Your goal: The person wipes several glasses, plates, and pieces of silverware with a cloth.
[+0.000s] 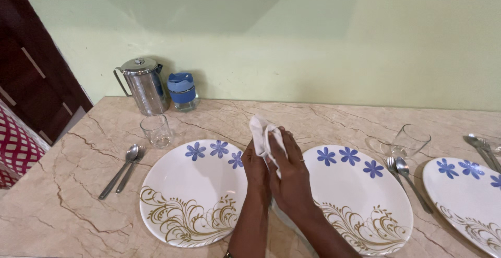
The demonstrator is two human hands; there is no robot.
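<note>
Both of my hands meet at the table's middle, between two white plates with blue flowers and gold scrolls. My left hand [255, 172] and my right hand [289, 172] together pinch a white cloth napkin [262, 134], which sticks up above the fingers. The left plate [182, 185] lies just left of my left hand. The middle plate [365, 195] lies partly under my right wrist.
A steel jug [144, 85] and a blue-lidded jar [182, 91] stand by the green wall. A glass [156, 130] and a spoon and fork [122, 170] sit left of the left plate. Another glass [409, 140], cutlery [404, 177] and a third plate [469, 195] are at right.
</note>
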